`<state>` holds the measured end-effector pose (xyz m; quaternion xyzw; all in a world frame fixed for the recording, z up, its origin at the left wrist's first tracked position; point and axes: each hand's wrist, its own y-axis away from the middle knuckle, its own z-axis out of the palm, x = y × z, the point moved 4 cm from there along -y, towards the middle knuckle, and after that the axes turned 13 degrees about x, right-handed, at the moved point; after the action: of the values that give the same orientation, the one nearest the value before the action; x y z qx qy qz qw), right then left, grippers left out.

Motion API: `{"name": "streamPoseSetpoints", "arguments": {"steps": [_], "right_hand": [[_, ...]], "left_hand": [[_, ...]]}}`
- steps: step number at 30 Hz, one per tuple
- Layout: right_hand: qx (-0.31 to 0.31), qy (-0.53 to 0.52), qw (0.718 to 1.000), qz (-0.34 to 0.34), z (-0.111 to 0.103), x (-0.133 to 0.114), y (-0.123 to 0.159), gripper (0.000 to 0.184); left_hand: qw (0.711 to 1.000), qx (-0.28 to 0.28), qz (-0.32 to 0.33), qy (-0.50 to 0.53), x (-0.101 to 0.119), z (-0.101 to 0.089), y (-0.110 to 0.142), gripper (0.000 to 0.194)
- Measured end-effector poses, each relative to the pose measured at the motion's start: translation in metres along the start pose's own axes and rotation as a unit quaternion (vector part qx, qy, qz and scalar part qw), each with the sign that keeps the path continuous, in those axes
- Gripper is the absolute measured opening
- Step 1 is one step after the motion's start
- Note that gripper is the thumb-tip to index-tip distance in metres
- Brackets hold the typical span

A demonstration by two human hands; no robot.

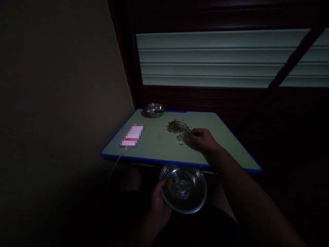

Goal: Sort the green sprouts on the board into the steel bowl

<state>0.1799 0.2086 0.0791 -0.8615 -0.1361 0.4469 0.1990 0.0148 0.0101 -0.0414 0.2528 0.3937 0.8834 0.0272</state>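
My left hand (158, 203) grips the rim of a steel bowl (183, 188) just below the near edge of a small pale-green table with a blue border (154, 151). A few small grains lie in the bowl. My right hand (204, 139) rests on the table with its fingers curled, right next to a pile of small dark green grains (177, 126). A few stray grains (180, 142) lie near its fingertips. Whether the fingers hold any grains is too dim to make out.
A second, smaller steel bowl (154, 109) stands at the table's far left corner. A lit phone (132, 136) lies at the left side with a white cable (117, 163) running off the near edge. A wall stands to the left, a louvred window behind.
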Motion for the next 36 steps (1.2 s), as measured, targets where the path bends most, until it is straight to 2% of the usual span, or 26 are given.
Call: {"name": "streamPoseSetpoints", "arguments": {"steps": [17,23,29,36], "right_hand": [[-0.048,-0.017,0.999,-0.004,0.0044,0.0001,0.0033,0.023],[-0.011,0.009,1.0,0.015,0.0001,-0.0032,0.002,0.025],[-0.027,0.011,0.999,0.026,0.0026,-0.002,0.0025,0.029],[-0.007,0.063,0.997,0.039,-0.0006,-0.002,0.0006,0.022]], "left_hand": [[1.0,-0.008,0.009,0.016,0.0007,0.001,-0.0002,0.025],[1.0,0.002,0.009,0.017,0.0005,0.0,0.0003,0.021],[1.0,0.002,0.001,0.016,-0.0002,-0.0002,-0.0011,0.022],[1.0,0.009,-0.003,0.011,0.0016,0.0029,0.005,0.022]]}}
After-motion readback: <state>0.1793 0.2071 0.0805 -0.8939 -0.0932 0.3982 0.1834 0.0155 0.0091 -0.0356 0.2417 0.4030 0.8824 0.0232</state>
